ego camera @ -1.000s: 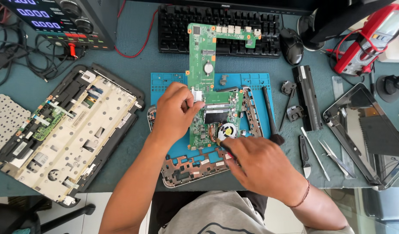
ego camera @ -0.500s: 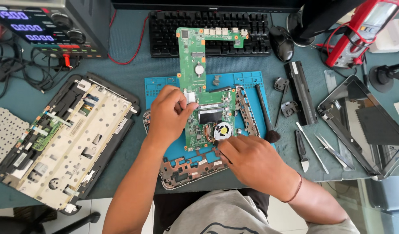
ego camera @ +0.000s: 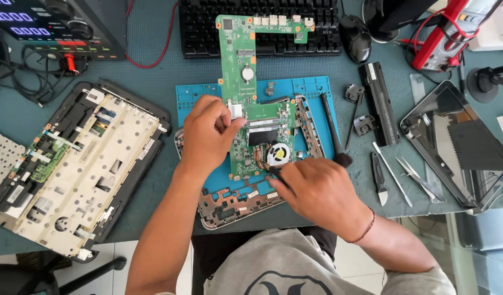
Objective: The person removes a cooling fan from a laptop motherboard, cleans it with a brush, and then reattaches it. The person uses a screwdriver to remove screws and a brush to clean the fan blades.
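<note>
A green laptop motherboard (ego camera: 237, 65) lies on a blue work mat (ego camera: 311, 90), over a dark laptop base frame (ego camera: 229, 207). My left hand (ego camera: 207, 134) rests on the board's left edge, its fingers pinching a small white part (ego camera: 235, 111). My right hand (ego camera: 317, 191) sits at the board's lower right, gripping a thin dark tool (ego camera: 276, 173) whose tip points at the round cooling fan (ego camera: 278, 153).
An opened laptop chassis (ego camera: 82, 169) lies at the left, and a keyboard (ego camera: 262, 27) at the back. A brush (ego camera: 332, 131), battery (ego camera: 379, 104), tweezers (ego camera: 415, 177), a pry tool (ego camera: 378, 183) and a screen lid (ego camera: 459, 142) lie at the right. A power supply (ego camera: 49, 27) stands back left.
The view has drifted, so everything sits a little lower and further left in frame. Both hands stay on the motherboard, with the right hand still by the fan.
</note>
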